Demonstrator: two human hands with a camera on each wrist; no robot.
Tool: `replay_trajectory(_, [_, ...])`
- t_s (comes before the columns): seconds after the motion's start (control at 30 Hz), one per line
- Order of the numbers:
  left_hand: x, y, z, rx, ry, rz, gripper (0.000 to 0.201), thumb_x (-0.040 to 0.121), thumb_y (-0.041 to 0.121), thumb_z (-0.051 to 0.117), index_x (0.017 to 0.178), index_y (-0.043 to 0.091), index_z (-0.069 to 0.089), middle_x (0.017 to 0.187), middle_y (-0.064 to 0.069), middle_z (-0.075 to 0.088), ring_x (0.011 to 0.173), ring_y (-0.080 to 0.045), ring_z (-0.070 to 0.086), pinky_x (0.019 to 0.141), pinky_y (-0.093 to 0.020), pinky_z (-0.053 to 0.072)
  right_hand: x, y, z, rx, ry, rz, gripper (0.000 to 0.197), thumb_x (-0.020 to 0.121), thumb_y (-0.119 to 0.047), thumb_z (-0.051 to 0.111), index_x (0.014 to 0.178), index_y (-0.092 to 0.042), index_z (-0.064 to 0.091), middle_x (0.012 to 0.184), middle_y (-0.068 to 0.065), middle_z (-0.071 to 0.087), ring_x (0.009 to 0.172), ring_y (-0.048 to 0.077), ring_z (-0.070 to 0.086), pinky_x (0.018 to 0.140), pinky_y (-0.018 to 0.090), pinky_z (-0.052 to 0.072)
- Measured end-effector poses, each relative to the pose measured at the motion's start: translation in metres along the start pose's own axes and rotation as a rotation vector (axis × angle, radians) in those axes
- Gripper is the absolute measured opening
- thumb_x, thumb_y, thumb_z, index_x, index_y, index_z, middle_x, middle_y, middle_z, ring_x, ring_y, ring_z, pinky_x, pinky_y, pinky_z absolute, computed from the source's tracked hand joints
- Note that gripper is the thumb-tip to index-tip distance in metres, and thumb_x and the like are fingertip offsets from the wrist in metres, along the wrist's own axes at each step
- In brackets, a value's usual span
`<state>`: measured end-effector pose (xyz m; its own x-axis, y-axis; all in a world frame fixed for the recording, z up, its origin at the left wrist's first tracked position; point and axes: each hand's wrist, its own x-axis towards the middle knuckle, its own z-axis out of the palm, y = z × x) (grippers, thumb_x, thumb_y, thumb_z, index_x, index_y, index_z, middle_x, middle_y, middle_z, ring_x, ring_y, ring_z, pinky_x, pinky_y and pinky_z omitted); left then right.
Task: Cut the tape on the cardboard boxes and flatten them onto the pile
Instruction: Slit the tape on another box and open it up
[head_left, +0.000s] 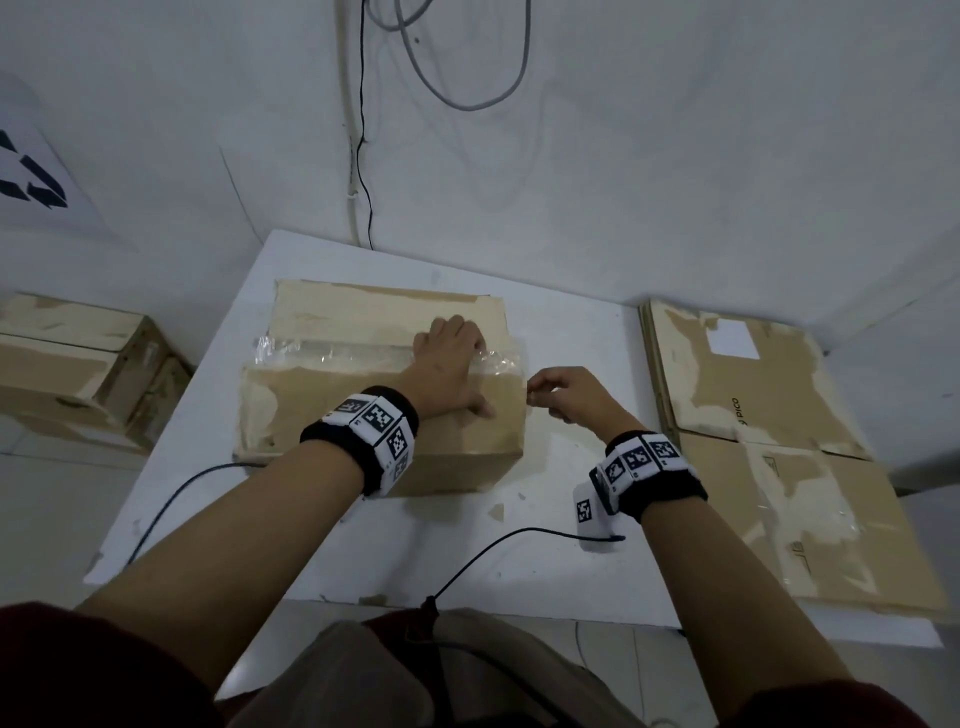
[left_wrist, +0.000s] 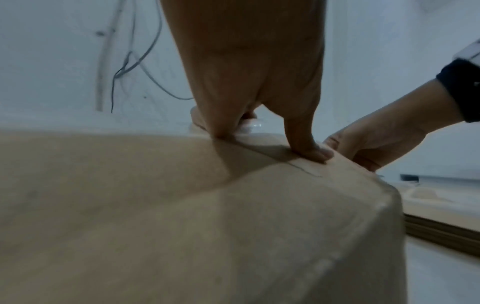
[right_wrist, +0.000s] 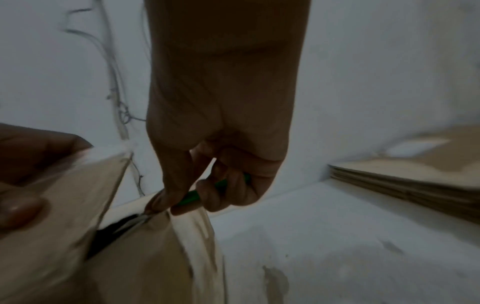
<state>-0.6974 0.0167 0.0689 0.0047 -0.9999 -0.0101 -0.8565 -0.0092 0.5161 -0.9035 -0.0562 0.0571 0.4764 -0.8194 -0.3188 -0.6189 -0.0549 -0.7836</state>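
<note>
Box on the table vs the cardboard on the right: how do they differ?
The box stands assembled, with clear tape along its top seam; the pile lies flat in stacked sheets. The left hand presses on the box; nothing touches the pile. Both are brown cardboard with torn, pale patches.

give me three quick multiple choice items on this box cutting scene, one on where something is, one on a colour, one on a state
1. Where does the pile of flattened cardboard lie?
A. to the right of the box
B. on top of the box
C. under the table

2. What colour is the cutter handle in the right hand?
A. red
B. green
C. yellow

3. What is the left hand doing?
A. hanging free of the box
B. lifting the box off the table
C. pressing down on top of the box

Answers:
1 A, the head view shows the flat sheets right of the box.
2 B, green shows between the curled fingers in the right wrist view.
3 C, its fingers and thumb rest on the box top by the clear tape.
</note>
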Motion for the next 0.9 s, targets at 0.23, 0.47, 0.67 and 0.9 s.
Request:
replay_trajectory(0.23, [-0.003,0.005,-0.032,0.244,0.337,0.171,0.035,0.072,0.017,0.073,0.095,0.014,0.046,0.081,0.001,0.05,0.075,-0.025,0.055,0.071,-0.027,0.019,-0.006,0.021,0.005,0.221,0.258,0.031,0.004,0.091,-0.019,0.068,0.094,-0.018,0.07,0.082,0.001,0.064,0.055,0.009,0.061,0.053,0.019,0.04])
replay_trajectory(0.47, [-0.042,0.02,-0.019,0.364,0.143,-0.023,0.039,0.097,0.051,0.036,0.1,0.014,0.048,0.075,-0.001,0.057,0.064,-0.019,0.05,0.058,-0.03,0.036,0.008,0.005,0.008,0.344,0.284,0.017,0.03,0.094,-0.036,0.065,0.108,-0.012,0.055,0.095,0.005,0.073,0.054,0.014,0.058,0.049,0.022,0.041])
replay_trajectory(0.67, [-0.039,-0.009,0.037,0.317,0.029,-0.106,0.07,0.076,0.043,0.07,0.13,0.015,0.036,0.128,-0.005,0.046,0.117,-0.025,0.043,0.097,-0.039,0.033,0.028,-0.007,0.021,0.19,0.255,-0.116,0.01,0.098,-0.019,0.057,0.104,-0.013,0.061,0.094,0.006,0.071,0.071,-0.003,0.063,0.061,0.016,0.044])
replay_trajectory(0.9, [-0.021,-0.01,0.034,0.142,-0.043,-0.261,0.058,0.07,0.027,0.073,0.112,0.018,0.035,0.118,-0.007,0.037,0.108,-0.026,0.038,0.086,-0.037,0.033,0.045,0.0,0.031,0.207,0.156,0.122,0.025,0.092,-0.031,0.067,0.096,-0.014,0.049,0.081,0.004,0.072,0.061,0.015,0.054,0.057,0.022,0.04])
